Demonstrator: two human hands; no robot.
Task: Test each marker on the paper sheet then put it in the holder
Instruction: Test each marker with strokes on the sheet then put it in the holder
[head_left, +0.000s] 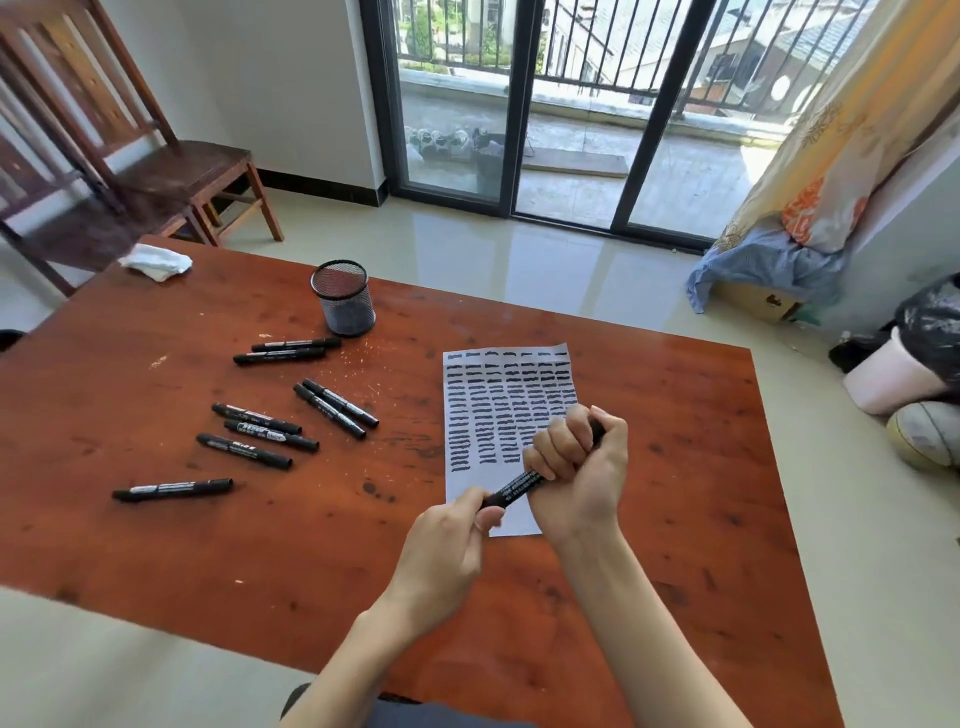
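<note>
The marker (517, 486) in play is held above the lower part of the paper sheet (506, 410), slanting from about 7 o'clock up to 1 o'clock. The right hand (576, 467) is wrapped in a fist round its upper half, and the left hand (457, 535) pinches its lower end between thumb and fingertips. Whether a cap is coming off or going on cannot be told, since the tips are hidden by the fingers.

As a thing to handle it looks easy: a light, rigid plastic barrel that will not bend or crush under a firm grip. The smooth surface could slip a little when tugged, so the fist on the body and the pinch on the end suit it well. I judge the barrel middle the best place to hold for writing, and either end for pulling a cap.

The sheet is thin and limp, lying flat on the counter (156, 519) and already filled with rows of black strokes down to its lower third. It may slide under a stroke unless pressed.

The mesh holder (344, 299) stands upright at 11 o'clock from the sheet, well apart; nothing shows above its rim. Nine more markers (244, 451) lie loose at 9 to 10 o'clock of the sheet, some in touching pairs. A crumpled white tissue (156, 262) sits near the far left corner
</note>
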